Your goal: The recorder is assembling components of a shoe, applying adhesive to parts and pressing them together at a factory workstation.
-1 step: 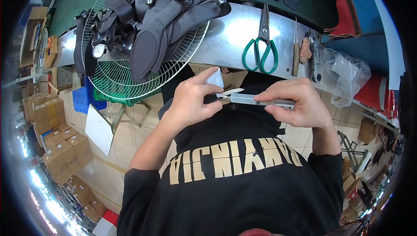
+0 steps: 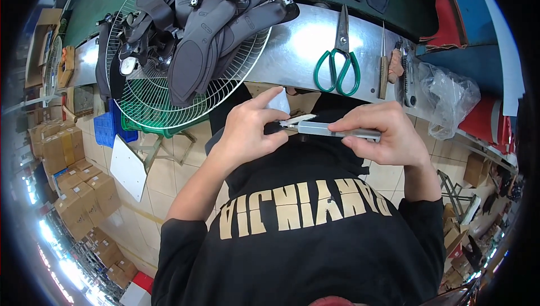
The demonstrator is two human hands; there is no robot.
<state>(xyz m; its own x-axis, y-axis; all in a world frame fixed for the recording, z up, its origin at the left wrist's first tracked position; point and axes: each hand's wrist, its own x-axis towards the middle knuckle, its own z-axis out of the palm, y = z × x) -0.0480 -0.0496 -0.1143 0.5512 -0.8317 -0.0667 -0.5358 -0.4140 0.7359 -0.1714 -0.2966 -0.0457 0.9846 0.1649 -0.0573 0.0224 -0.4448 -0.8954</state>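
Note:
Over my lap, my right hand (image 2: pixel 382 132) is closed round a slim tool (image 2: pixel 315 128) with a squared, silver-grey handle. Its thin metal tip points left and reaches the fingertips of my left hand. My left hand (image 2: pixel 251 130) is curled, its index finger raised and the thumb and other fingers bent in toward the tip. A smooth white piece (image 2: pixel 279 103) shows just beyond these fingers, and a small dark part lies between them. What exactly the left fingers grip is mostly hidden. A pale narrow strip (image 2: pixel 298 119) lies just above the tool's tip.
A round white wire basket (image 2: pixel 194 119) heaped with dark shoe soles (image 2: pixel 194 58) stands on the metal bench edge (image 2: pixel 304 69). Green-handled scissors (image 2: pixel 340 61), a wooden-handled awl (image 2: pixel 383 75) and a clear plastic bag (image 2: pixel 450 95) are at right. Cardboard boxes (image 2: pixel 79 204) stand on the left floor.

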